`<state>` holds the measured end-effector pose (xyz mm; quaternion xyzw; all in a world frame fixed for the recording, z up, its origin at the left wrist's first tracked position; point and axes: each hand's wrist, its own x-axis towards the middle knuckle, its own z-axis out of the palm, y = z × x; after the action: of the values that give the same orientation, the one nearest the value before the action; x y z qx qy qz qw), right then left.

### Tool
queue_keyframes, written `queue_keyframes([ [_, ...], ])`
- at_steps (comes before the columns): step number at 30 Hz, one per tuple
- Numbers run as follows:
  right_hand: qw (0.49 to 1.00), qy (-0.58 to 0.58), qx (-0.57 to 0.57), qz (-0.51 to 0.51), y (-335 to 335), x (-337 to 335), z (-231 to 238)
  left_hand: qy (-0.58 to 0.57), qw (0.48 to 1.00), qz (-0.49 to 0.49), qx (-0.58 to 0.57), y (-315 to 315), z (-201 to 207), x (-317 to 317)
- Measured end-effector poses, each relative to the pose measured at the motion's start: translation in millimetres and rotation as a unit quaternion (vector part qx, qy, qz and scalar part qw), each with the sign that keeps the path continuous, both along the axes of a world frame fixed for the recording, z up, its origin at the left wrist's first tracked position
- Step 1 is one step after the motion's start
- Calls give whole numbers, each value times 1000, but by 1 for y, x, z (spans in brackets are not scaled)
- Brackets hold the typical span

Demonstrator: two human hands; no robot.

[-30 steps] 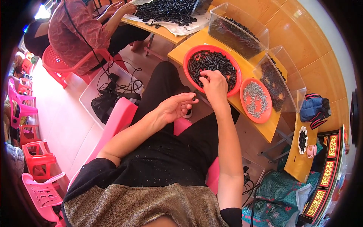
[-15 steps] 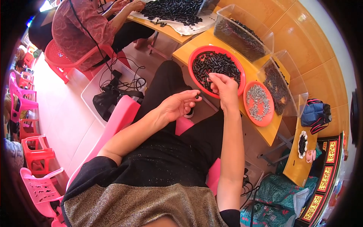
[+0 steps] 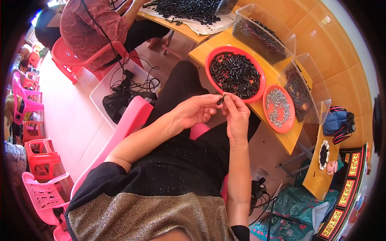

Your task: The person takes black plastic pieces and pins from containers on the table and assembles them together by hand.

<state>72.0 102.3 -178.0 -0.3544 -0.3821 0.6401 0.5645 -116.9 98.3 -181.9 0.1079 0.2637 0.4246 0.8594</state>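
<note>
My left hand (image 3: pixel 196 110) and my right hand (image 3: pixel 236 116) meet fingertip to fingertip over my lap. Between them is a small black plastic part (image 3: pixel 220 100), pinched by the left thumb and forefinger. The right thumb and forefinger close on its other end; whether they hold a second piece is hidden. Just beyond the hands, a red oval tray (image 3: pixel 263 82) holds many short black tubular pieces (image 3: pixel 234 74). To its right, a smaller orange-red tray (image 3: pixel 291 120) carries small silvery metal pieces (image 3: pixel 277 100).
Clear plastic bins (image 3: pixel 263 36) with dark parts line the back of the yellow table (image 3: pixel 197 52). A person (image 3: pixel 90 28) sits at another table, far left. A box of cables (image 3: pixel 96 98) lies beside my pink chair arm (image 3: pixel 132 120). Teal bags (image 3: pixel 289 213) rest at lower right.
My right hand has come back from the red tray toward the left hand, and their fingertips now meet at the black part. The left hand has shifted slightly right.
</note>
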Motion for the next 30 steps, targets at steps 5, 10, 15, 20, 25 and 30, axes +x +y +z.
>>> queue_keyframes([
  [5,1000,1,-15,-5,-4,-4,-2,58,998,-16,35,-2,3,1],
  [10,990,-118,77,-3,-7,0,12,84,996,-22,36,-2,-1,-4],
  [15,909,-332,252,-22,-5,10,23,125,990,-28,54,1,-6,-10],
  [20,874,-364,321,-7,-2,17,29,119,990,-55,48,2,-5,-10],
  [25,878,-377,294,-35,-6,16,32,65,996,-25,53,3,-5,-7],
  [30,907,-342,234,-72,-15,6,28,46,997,40,38,2,4,-7],
])
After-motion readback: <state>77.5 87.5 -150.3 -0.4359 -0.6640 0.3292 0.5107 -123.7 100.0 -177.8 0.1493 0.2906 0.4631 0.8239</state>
